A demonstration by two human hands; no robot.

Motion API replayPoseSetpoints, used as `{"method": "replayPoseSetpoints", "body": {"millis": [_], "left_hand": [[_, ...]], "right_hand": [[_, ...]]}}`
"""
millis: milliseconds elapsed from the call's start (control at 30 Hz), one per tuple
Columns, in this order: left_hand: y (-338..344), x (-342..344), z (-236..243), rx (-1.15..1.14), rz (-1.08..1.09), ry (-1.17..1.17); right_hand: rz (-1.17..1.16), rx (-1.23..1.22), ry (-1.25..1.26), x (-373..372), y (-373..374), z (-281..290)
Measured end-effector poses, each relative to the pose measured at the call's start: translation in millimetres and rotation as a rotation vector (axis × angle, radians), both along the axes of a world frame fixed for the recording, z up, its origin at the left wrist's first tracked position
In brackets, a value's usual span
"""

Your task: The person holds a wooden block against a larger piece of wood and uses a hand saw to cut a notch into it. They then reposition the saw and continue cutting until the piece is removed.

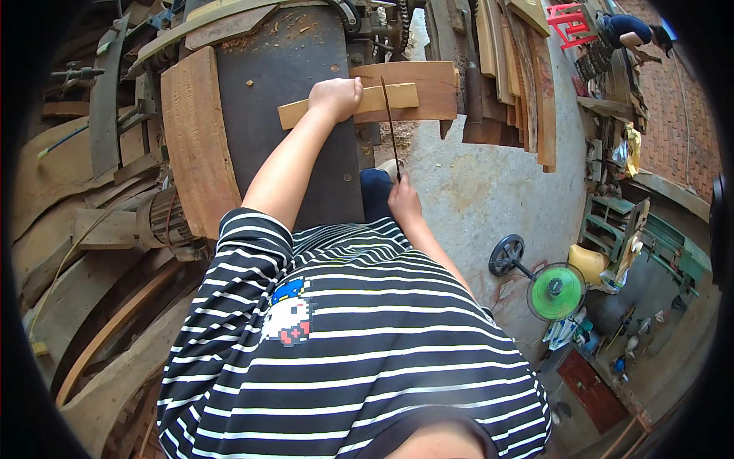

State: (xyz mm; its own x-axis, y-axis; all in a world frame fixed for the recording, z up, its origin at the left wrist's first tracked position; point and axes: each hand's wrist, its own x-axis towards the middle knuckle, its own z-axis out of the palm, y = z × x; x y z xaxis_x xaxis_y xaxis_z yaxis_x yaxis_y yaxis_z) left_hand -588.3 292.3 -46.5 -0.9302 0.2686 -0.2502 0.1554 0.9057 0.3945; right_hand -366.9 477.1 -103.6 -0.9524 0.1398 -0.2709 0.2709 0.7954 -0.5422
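My left hand (334,98) is closed on a narrow light wooden strip (401,96), near the edge of the dark metal table top (283,176). The strip lies across a wider brown board (437,88) that sticks out to the right of the table. My right hand (405,199) is closed around the lower end of a saw (390,118), whose long thin blade crosses the strip to the right of my left hand. My leg and shoe show below the boards.
Reddish planks (199,138) lie at the table's left, beside a motor (170,222). Lumber stacks (516,69) stand at right. A co-worker (623,34) bends near a red stool (564,23). A standing fan (554,291) and yellow container (587,266) are at lower right.
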Motion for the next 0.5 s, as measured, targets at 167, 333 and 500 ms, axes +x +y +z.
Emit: {"method": "replayPoseSetpoints", "body": {"millis": [167, 333, 500], "left_hand": [[-1, -5, -1, 0.041, 0.015, 0.045], [2, -6, -1, 0.012, 0.028, 0.098], [-5, 2, -11, 0.046, 0.016, 0.079]], "right_hand": [[-0.027, 0.037, 0.065, -87, -33, 28], [-0.015, -0.012, 0.081, -58, -21, 11], [-0.129, 0.073, -0.177, 57, 5, -8]]}}
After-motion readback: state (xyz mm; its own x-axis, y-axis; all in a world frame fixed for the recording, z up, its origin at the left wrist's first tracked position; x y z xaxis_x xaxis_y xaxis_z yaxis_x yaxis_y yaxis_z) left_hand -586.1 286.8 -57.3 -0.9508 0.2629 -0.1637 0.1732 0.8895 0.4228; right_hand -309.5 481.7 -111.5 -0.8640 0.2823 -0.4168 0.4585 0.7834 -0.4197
